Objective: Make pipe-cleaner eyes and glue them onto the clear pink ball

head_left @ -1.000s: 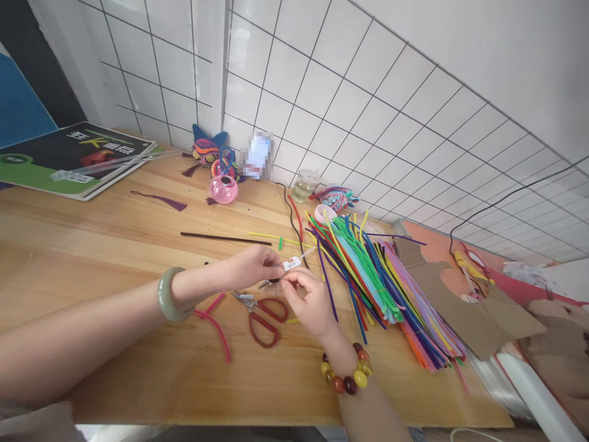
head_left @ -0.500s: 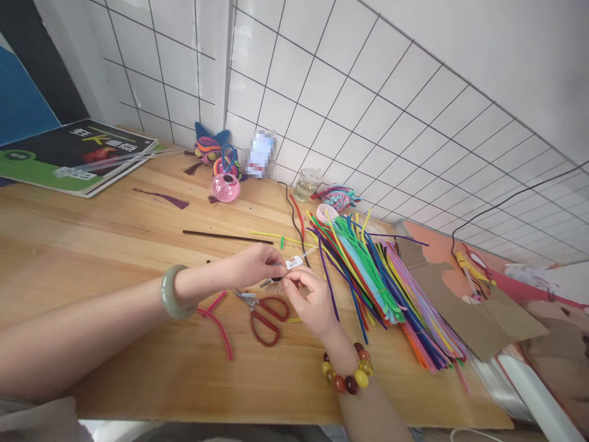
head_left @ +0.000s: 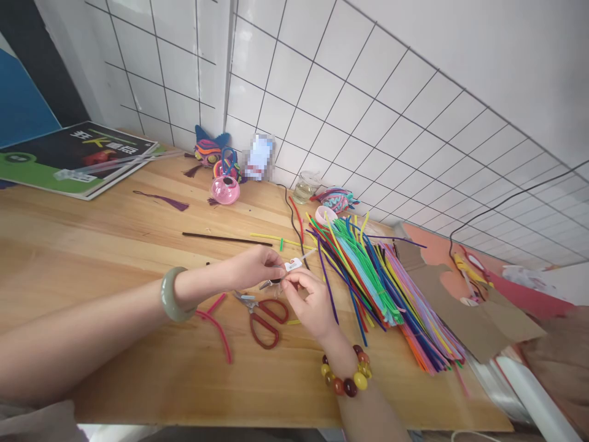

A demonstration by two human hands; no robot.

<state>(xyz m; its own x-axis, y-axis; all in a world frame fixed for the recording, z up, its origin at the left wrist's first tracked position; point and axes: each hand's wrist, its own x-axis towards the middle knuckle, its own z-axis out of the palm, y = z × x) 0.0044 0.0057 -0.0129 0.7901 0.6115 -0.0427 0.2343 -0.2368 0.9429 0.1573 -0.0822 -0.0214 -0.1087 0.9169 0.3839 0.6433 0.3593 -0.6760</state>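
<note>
My left hand [head_left: 260,265], a green bangle on its wrist, pinches a small item with a white tag [head_left: 293,264]. A dark part and a pointed metal tip [head_left: 265,285] show below its fingers; the rest is hidden, so I cannot tell its kind. My right hand [head_left: 309,301], with a beaded bracelet, has thumb and forefinger closed at the same spot, just under the tag. Fine clear strands seem to hang between the hands. Just below lie red-handled scissors [head_left: 264,331] and pink pipe cleaners [head_left: 221,331].
Bundled coloured pipe cleaners [head_left: 368,270] lie to the right, beside brown cardboard [head_left: 469,307]. At the back stand a phone [head_left: 259,157], a glass jar [head_left: 306,187], a pink clear ball [head_left: 225,190] and colourful crafted figures [head_left: 207,150]. Books [head_left: 78,159] lie far left. A purple tassel [head_left: 163,199] lies nearby.
Both hands keep their pinch on the small tagged item in nearly the same place. Only a slight shift of the camera view shows.
</note>
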